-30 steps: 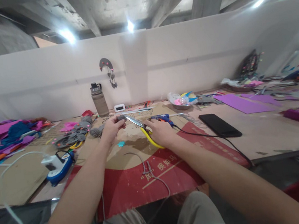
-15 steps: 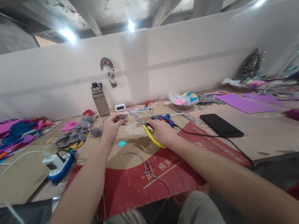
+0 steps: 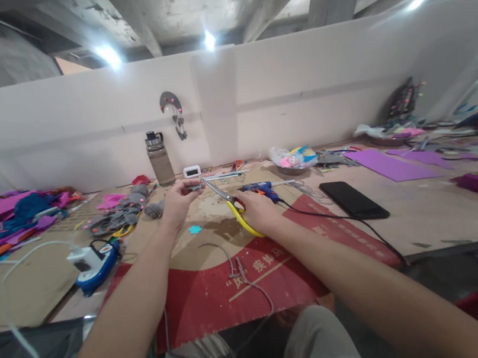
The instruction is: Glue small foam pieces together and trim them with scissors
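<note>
My right hand (image 3: 258, 209) grips yellow-handled scissors (image 3: 230, 204), their blades pointing up and left toward my left hand. My left hand (image 3: 179, 200) is closed in a pinch on a small grey piece (image 3: 194, 187) held at the blade tips. Both hands hover over a brown and red cardboard sheet (image 3: 219, 283) on the workbench. A blue glue gun (image 3: 258, 188) lies just behind my right hand, its black cord running off to the right.
A dark water bottle (image 3: 159, 160) and small white clock (image 3: 192, 171) stand by the back wall. Grey felt bits (image 3: 123, 214) and colourful felt (image 3: 3, 223) lie left, with a blue-white power strip (image 3: 92, 263). A black phone (image 3: 353, 199) and purple sheets (image 3: 380, 165) lie right.
The scissors swung from lying lower toward the grey piece to a steeper angle, then settled back at the piece. My left hand rose slightly; both arms otherwise stay put.
</note>
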The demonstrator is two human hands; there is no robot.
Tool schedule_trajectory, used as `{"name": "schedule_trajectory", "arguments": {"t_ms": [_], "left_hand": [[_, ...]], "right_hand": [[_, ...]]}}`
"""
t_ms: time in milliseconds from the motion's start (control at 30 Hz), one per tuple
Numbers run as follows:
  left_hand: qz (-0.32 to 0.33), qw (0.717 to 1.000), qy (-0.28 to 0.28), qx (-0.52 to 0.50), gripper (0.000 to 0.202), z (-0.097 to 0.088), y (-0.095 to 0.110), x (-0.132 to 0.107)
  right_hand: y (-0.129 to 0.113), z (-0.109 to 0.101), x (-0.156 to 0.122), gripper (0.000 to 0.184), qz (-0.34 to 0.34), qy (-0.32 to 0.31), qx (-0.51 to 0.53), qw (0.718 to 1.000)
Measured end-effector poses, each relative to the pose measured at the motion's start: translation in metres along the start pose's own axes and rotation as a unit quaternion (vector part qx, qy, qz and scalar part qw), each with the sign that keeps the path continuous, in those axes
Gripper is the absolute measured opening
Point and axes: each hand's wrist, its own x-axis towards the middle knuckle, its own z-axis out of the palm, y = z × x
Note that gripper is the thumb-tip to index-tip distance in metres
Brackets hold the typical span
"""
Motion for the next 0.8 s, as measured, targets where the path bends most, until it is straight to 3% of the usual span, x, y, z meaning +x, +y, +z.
{"name": "schedule_trajectory", "arguments": {"t_ms": [233, 467, 667, 800], "left_hand": [[-0.015, 1.0, -0.001, -0.003, 0.026, -0.0012, 0.0004, 0.0003], [-0.045, 0.998, 0.005, -0.035, 0.024, 0.0013, 0.0056, -0.0018], [-0.054, 0.997, -0.012, -0.049, 0.025, 0.0026, 0.0071, -0.0024], [-0.052, 0.997, -0.021, -0.049, 0.024, 0.0032, 0.0077, -0.0022]], "right_hand": [[0.0038, 0.0046, 0.0012, 0.033, -0.015, 0.01, 0.022, 1.0], [0.0054, 0.0036, 0.0017, 0.046, -0.078, 0.038, 0.108, 0.99], [0.0054, 0.0066, 0.0011, 0.04, -0.032, 0.035, 0.07, 0.996], [0.0056, 0.007, 0.001, 0.039, -0.038, 0.043, 0.062, 0.996]]}}
